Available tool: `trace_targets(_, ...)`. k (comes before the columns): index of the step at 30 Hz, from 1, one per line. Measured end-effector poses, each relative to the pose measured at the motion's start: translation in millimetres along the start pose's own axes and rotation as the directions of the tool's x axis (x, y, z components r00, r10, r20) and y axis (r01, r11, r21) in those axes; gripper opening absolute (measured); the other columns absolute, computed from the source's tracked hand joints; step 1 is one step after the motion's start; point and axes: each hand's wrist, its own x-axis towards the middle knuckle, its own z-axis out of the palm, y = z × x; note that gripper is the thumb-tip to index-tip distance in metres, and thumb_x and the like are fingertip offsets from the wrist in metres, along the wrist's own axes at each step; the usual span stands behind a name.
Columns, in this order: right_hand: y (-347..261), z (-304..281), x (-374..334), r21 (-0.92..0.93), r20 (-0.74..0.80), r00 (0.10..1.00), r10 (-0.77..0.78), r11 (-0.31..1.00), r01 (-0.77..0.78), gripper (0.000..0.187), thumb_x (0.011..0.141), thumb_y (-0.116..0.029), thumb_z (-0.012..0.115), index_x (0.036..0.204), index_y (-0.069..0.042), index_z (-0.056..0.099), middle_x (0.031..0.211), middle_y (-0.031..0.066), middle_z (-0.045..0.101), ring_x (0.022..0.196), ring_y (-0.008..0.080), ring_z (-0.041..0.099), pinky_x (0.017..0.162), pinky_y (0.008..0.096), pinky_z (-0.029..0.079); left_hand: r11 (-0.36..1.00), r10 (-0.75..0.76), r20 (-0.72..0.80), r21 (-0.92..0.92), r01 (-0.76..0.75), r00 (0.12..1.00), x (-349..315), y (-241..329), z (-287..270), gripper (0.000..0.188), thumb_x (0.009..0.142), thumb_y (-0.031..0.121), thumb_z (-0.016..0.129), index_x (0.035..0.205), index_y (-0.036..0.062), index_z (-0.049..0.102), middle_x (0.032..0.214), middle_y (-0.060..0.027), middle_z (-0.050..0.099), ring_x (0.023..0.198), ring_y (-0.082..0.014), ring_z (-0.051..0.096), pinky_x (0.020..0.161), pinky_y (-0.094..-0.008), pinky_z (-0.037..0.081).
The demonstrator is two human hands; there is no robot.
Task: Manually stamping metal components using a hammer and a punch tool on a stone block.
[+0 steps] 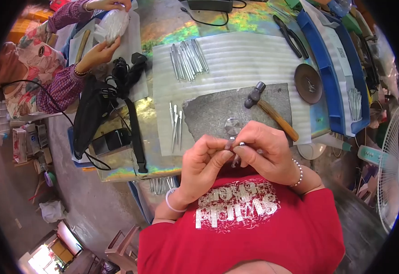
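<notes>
In front of my chest, my left hand [206,160] and my right hand [264,148] meet with thumbs and forefingers pinched. A little shiny metal shows at the right fingertips, but what each hand holds is too small to make out. Just beyond the fingertips is a round silver metal disc [232,123], seen against a rough grey stone slab [213,109]. Across the slab's right side lies a hammer [272,114], its wooden handle slanting toward my right hand. Several thin metal rods [176,125] rest on white foam sheeting left of the slab.
A bundle of metal rods [189,60] lies farther back. At right are pliers [290,37], a brown round dish [308,83], a blue tray [334,91] and a fan [393,169]. Black straps [133,128] and a phone [111,142] lie left. Beyond them, another person's hand [98,55] holds a plastic bag.
</notes>
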Motion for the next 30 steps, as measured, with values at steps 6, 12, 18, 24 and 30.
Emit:
trace_targets(6,4,3,-3,-0.193,-0.059,0.991,-0.119,0.975,0.106,0.011,0.08,-0.002,0.067,0.089,0.0,0.061,0.07,0.0089,0.058,0.056,0.0151,0.06,0.051,0.0241,0.046,0.995,-0.035,0.004,0.089,0.035,0.999,-4,4,2,0.014,0.089,-0.003,0.055,0.102,-0.0017,0.05,0.094,-0.0064,0.062,0.087,-0.0097,0.06,0.076,-0.0224,0.051)
trace_targets(12,5,5,-5,-0.178,-0.084,0.991,-0.106,0.98,0.09,0.013,0.078,-0.003,0.069,0.088,0.0,0.061,0.069,0.0088,0.06,0.055,0.0152,0.06,0.048,0.025,0.045,0.979,0.074,0.019,0.192,-0.076,0.997,0,3,2,0.012,0.087,-0.006,0.057,0.099,-0.0043,0.054,0.087,-0.0066,0.065,0.079,-0.0058,0.059,0.067,-0.0188,0.05)
trace_targets(18,2,5,-4,-0.187,-0.074,0.994,-0.076,0.981,0.061,0.011,0.08,-0.004,0.068,0.086,0.001,0.061,0.066,0.0085,0.061,0.054,0.0133,0.062,0.048,0.0236,0.046,0.949,0.029,0.042,0.313,-0.041,0.999,3,6,1,0.01,0.088,-0.002,0.059,0.097,-0.0019,0.055,0.082,-0.0076,0.066,0.077,-0.0069,0.062,0.067,-0.0206,0.051)
trace_targets(24,0,6,-2,-0.001,-0.086,0.979,0.184,0.983,-0.185,0.01,0.084,-0.004,0.065,0.082,0.003,0.059,0.063,0.0059,0.062,0.056,0.0074,0.062,0.048,0.0206,0.047,0.977,-0.092,0.049,0.2,0.08,0.995,7,4,0,0.007,0.089,0.002,0.059,0.094,-0.0014,0.055,0.079,-0.0085,0.068,0.075,-0.0089,0.064,0.066,-0.0212,0.052)
trace_targets(30,13,1,11,0.354,-0.008,0.891,0.454,0.834,-0.422,0.013,0.086,-0.004,0.062,0.076,-0.001,0.055,0.061,0.0016,0.058,0.046,0.0029,0.049,0.039,0.0164,0.035,0.962,-0.215,0.089,0.189,0.196,0.973,12,9,-8,0.012,0.088,0.005,0.061,0.092,-0.0034,0.055,0.074,-0.0047,0.064,0.069,-0.0043,0.058,0.059,-0.0203,0.048)
